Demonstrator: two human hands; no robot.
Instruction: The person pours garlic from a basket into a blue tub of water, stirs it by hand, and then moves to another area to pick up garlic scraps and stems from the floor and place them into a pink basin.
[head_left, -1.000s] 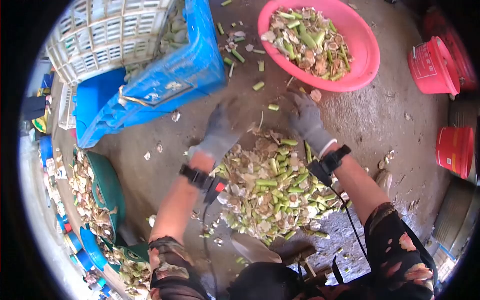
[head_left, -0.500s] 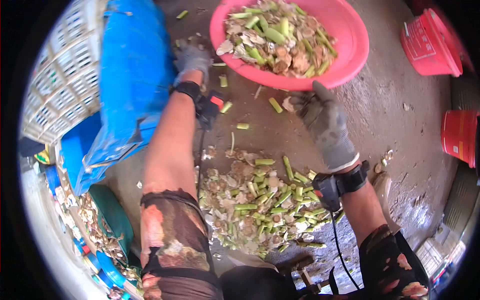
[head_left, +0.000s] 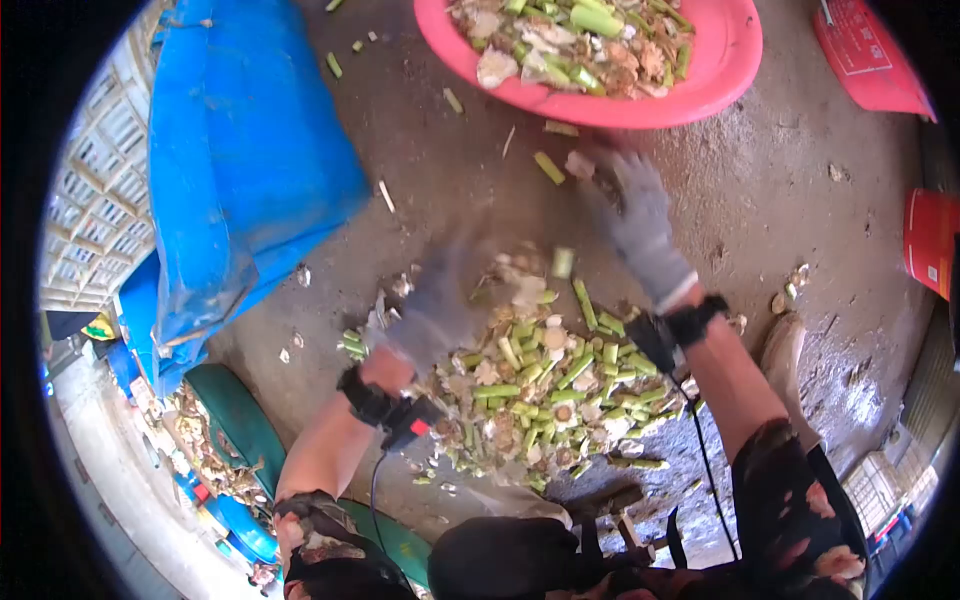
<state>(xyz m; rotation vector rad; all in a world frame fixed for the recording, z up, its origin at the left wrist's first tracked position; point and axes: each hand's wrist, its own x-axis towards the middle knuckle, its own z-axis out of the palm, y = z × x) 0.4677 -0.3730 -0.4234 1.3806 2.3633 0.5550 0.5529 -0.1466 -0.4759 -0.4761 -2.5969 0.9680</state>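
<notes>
Both hands wear grey gloves. My left hand (head_left: pixel 435 305) is over the left edge of a heap of cut green stalks and pale scraps (head_left: pixel 540 400) on the floor; its fingers are smeared by motion. Above the heap's right side, my right hand (head_left: pixel 630 205) has its fingers partly curled, close to a pale scrap (head_left: pixel 579 165) and a single green stalk piece (head_left: pixel 549 168); whether it holds anything is unclear. A pink basin (head_left: pixel 640 112) with more stalks and scraps stands just beyond my right hand, not touched by it.
A blue tarp (head_left: pixel 250 160) and a white slatted crate (head_left: pixel 95 200) stand at the left. Red buckets (head_left: pixel 870 55) are at the right. A dark green container (head_left: pixel 235 425) lies lower left, near blue basins (head_left: pixel 240 530). Loose stalk pieces dot the brown floor.
My left hand has moved down from beside the basin to the heap, with stalk pieces now near it. My right hand has shifted slightly; the basin appears higher in view.
</notes>
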